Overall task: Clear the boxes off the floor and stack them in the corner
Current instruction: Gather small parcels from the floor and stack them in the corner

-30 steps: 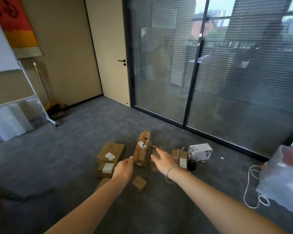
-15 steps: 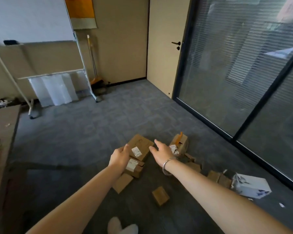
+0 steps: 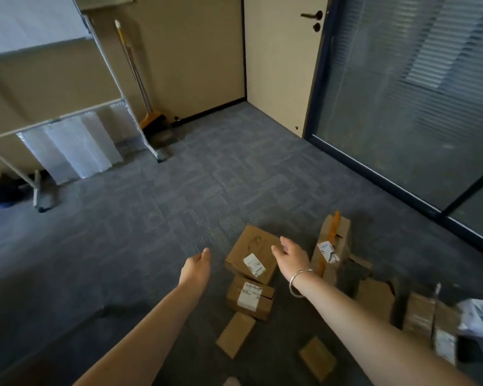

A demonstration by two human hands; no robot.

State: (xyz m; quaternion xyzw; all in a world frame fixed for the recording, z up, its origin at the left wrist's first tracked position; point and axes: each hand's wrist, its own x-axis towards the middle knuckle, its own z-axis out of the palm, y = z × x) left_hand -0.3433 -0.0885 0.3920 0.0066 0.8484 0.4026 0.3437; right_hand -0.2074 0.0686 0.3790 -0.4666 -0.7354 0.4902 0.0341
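Pickup step, nothing lifted yet: left hand [image 3: 195, 270] and right hand [image 3: 290, 256] both released, flanking the big labelled box [image 3: 253, 253] sitting on the floor [image 3: 151, 218] atop a smaller box [image 3: 248, 300]; next likely needs a two-sided grip before carrying to the corner.

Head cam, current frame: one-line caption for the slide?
Both open hands, left hand and right hand, reach toward a labelled cardboard box among boxes scattered on grey carpet.
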